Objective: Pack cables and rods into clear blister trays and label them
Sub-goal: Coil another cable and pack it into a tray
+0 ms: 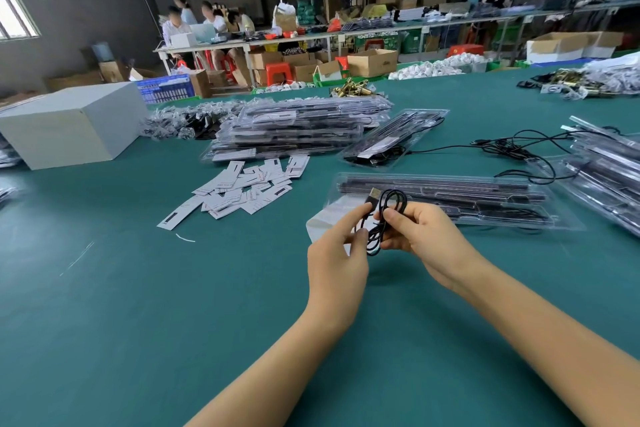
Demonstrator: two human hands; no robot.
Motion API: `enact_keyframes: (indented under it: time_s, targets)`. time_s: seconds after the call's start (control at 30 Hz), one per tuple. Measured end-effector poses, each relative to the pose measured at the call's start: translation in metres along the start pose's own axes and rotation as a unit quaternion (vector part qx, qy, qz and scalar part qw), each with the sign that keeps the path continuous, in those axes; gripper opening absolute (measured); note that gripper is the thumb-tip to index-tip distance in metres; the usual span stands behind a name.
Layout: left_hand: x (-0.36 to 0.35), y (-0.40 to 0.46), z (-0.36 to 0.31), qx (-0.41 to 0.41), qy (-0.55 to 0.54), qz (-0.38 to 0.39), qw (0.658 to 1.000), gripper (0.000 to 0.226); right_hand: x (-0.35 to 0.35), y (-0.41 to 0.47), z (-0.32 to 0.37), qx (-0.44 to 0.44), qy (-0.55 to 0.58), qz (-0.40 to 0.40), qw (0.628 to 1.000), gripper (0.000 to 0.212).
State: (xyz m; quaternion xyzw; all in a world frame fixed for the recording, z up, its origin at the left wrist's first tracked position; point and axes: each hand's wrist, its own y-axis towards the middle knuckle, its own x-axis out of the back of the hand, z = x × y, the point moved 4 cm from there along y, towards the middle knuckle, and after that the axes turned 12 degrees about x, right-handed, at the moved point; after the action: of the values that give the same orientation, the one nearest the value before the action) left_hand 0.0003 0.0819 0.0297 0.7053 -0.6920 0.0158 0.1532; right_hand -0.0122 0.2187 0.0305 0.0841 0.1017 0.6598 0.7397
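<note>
- Held a coiled black cable [382, 222] in both hands, above the bench [138, 288], just short of the open blister tray [450, 201].
- Left hand [337, 253]: fingers curled, pinching the coil's left side w/ thumb and forefinger. Right hand [412, 229]: thumb and fingers curled round the coil's right side. Both grips closed on the cable.
- USB plug [374, 192] stuck up and left out of the coil, over the tray's near-left corner.
- Tray lay directly beyond the hands, long axis running left-right, slightly down to the right; dark rods [433, 187] already seated along its far side.
- Key relation: coil sat at the tray's left end, free pocket prob. on the near side, to the right of the hands — glare on the plastic, hard to be sure.
- Right hand nearer the tray body; left nearer its left end, over what looked like a white card [323, 218].
- Judged next: short forward-right move, coil laid w/ its length along the tray axis.
- Labels [242, 187] heaped well left of the tray; finished packs [298, 128] stacked beyond them.
- Loose cables [512, 144] far right.
</note>
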Motion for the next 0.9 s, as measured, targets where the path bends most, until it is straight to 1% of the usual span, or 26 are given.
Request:
enact_keyframes:
  time_s: [0.13,0.23,0.3,0.43,0.53,0.63,0.73,0.9]
  targets:
    - [-0.0020,0.0007,-0.0011,-0.026,0.042,0.014,0.999,0.044,-0.0008,0.0010,0.0008,0.007,0.011,0.017,1.000,0.019]
    - [-0.0039,-0.0008,-0.0006,-0.049,0.073,0.019,0.996,0.043,-0.0022,0.0011,0.0010,0.019,0.007,0.044,0.999,0.021]
    - [-0.0051,-0.0014,0.0006,-0.054,0.089,0.004,0.994,0.039,-0.0036,0.0012,0.0002,0.026,0.004,0.053,0.998,0.022]
    - [-0.0049,-0.0045,-0.0071,-0.092,0.100,-0.033,0.990,0.038,-0.0007,0.0038,-0.0025,0.033,-0.015,0.030,0.999,0.021]
    - [-0.0036,-0.0048,-0.0076,-0.114,0.105,-0.067,0.986,0.035,-0.0002,0.0040,-0.0044,0.031,-0.031,0.030,0.999,0.022]
    - [-0.0042,-0.0045,-0.0062,-0.137,0.120,-0.064,0.981,0.035,-0.0013,0.0034,-0.0055,0.032,-0.051,0.035,0.998,0.022]
    - [-0.0061,-0.0031,-0.0057,-0.133,0.125,-0.040,0.982,0.033,0.0003,0.0039,-0.0051,0.028,-0.065,0.026,0.997,0.021]
    - [-0.0064,-0.0026,-0.0045,-0.108,0.139,-0.043,0.983,0.035,-0.0003,0.0036,-0.0051,0.014,-0.061,0.026,0.998,0.023]
